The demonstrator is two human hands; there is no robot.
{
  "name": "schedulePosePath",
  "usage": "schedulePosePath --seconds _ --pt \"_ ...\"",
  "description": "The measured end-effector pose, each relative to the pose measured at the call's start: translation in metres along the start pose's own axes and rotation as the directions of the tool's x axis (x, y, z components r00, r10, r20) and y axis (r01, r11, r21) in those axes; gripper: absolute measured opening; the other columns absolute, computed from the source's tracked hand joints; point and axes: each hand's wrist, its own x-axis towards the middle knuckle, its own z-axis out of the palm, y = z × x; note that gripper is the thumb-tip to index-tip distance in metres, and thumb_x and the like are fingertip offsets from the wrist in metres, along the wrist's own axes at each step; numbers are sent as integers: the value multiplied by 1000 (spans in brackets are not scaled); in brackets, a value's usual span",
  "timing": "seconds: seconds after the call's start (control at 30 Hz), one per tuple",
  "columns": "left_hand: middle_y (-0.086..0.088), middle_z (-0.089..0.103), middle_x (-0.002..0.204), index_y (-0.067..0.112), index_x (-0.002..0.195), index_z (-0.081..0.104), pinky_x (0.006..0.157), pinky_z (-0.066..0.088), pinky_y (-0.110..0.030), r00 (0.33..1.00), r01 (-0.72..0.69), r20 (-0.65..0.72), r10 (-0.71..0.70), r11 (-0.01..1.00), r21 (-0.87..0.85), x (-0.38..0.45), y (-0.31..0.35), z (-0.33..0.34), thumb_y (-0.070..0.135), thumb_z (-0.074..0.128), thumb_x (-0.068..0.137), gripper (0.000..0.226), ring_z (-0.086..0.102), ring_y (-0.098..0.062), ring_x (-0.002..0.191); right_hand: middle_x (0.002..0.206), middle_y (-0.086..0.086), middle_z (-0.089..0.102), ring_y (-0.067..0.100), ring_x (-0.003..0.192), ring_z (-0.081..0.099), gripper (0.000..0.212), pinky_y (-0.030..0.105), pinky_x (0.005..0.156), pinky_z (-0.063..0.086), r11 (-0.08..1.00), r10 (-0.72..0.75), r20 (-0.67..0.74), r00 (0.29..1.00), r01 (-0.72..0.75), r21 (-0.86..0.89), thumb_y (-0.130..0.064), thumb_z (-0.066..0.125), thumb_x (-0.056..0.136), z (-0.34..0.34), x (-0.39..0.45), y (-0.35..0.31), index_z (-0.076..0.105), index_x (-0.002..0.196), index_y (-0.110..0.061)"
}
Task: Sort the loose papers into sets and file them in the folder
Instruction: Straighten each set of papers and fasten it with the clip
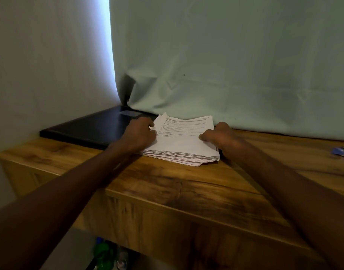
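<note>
Nearby, black folder (85, 131) left of papers (184, 141), blue stapler (342, 151) far right

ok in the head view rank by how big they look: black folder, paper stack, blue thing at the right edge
1. black folder, partly hidden by the left hand
2. paper stack, roughly similar, so that order is unsure
3. blue thing, smallest, though cut off by the frame edge

Two bare forearms reached in from the lower corners, with no sleeves showing. The left hand (140, 133) and right hand (222, 136) were bare too: no gloves or rings, and no watch or band at either wrist. The knuckles showed; the fingertips were mostly hidden. Both were dimly lit and slightly blurred.
</note>
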Motion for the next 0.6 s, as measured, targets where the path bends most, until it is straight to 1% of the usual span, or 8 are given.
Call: schedulePosePath --seconds 0.07,0.17,0.27,0.33,0.4,0.47,0.53,0.6 --pt "-12 65 132 13 132 62 96 49 -34 999 10 44 -11 999 39 -3 7 6 29 69 91 44 61 -30 117 129 14 67 31 109 65 40 36 87 55 999 26 -15 1000 -26 31 -5 74 87 2 2 2 64 126 0" --pt "-17 60 136 5 131 57 95 46 -36 998 30 48 -34 997 75 -6 21 8 31 65 95 45 57 -35 122 129 15 67 33 111 65 43 38 91 56 996 49 -19 999 -48 78 -3 74 85 2 3 3 63 127 0" --pt "-19 58 138 1 133 54 95 45 -36 993 51 98 -62 993 102 -8 35 12 38 60 99 50 55 -37 125 121 14 68 31 104 65 36 36 87 56 994 50 -30 998 -47 96 -7 72 86 2 5 6 65 121 -2" --pt "-20 58 139 1 133 55 97 45 -37 990 79 108 -88 993 85 -8 40 11 38 61 99 51 55 -38 126 114 12 69 29 98 66 24 33 80 56 997 29 -40 999 -26 79 -13 68 88 2 4 7 65 111 -8" --pt "-21 62 133 2 124 60 89 47 -36 990 125 64 -128 991 52 -4 42 9 37 66 94 47 58 -38 121 108 9 68 27 94 65 13 31 76 53 998 14 -57 998 -10 61 -15 65 89 0 2 8 61 101 -13" --pt "-20 65 124 1 115 63 79 45 -32 981 190 29 -190 982 1 -3 42 8 35 72 89 43 62 -37 113 101 6 63 26 93 62 10 30 75 50 1000 0 -64 998 1 12 -15 64 90 -3 1 9 58 99 -14" --pt "-19 66 118 0 111 65 77 44 -31 976 216 24 -215 976 -32 -2 42 8 33 75 85 43 64 -36 109 101 6 63 29 97 64 12 31 77 51 1000 1 -68 998 -3 -22 -14 64 90 -9 1 11 61 101 -13" --pt "-17 69 113 -1 107 67 75 47 -31 973 228 39 -226 972 -50 -2 43 11 32 79 82 43 66 -34 105 109 10 69 31 101 66 22 33 80 54 999 21 -73 997 -22 -25 -15 66 88 -15 2 14 67 109 -8"
